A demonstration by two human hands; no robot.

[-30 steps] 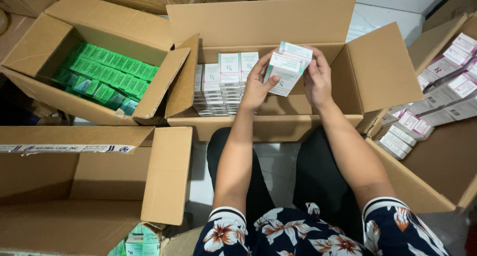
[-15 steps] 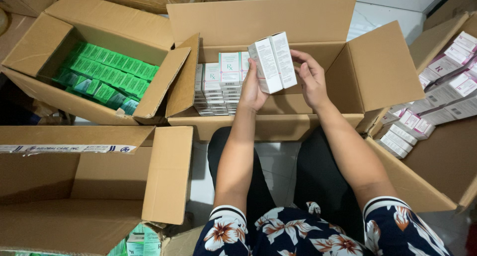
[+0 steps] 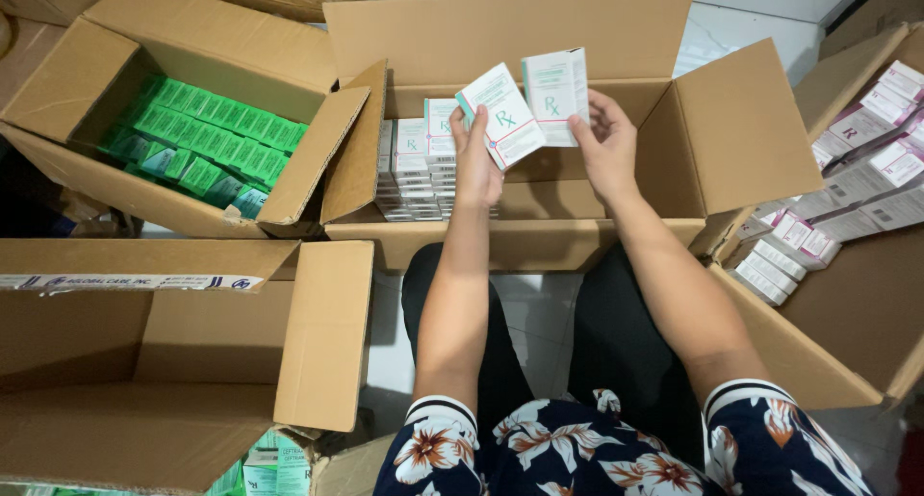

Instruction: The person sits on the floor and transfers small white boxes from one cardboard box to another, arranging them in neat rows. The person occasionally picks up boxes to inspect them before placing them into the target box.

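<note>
Hands raised over open carton (image 3: 731,140): left hand (image 3: 476,169) clamped on tilted white box (image 3: 500,116), right hand (image 3: 602,150) on upright box (image 3: 555,84), edges nearly touching; stacked boxes (image 3: 419,174) lower left.

Left hand (image 3: 476,164) and right hand (image 3: 604,145) each hold a white carton (faces up) over the open box (image 3: 616,231).

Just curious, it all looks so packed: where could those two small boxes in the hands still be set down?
The middle carton has bare floor to the right of its white stacks. The carton at lower left looks unfilled. The green-box carton and the right carton are crowded.
</note>
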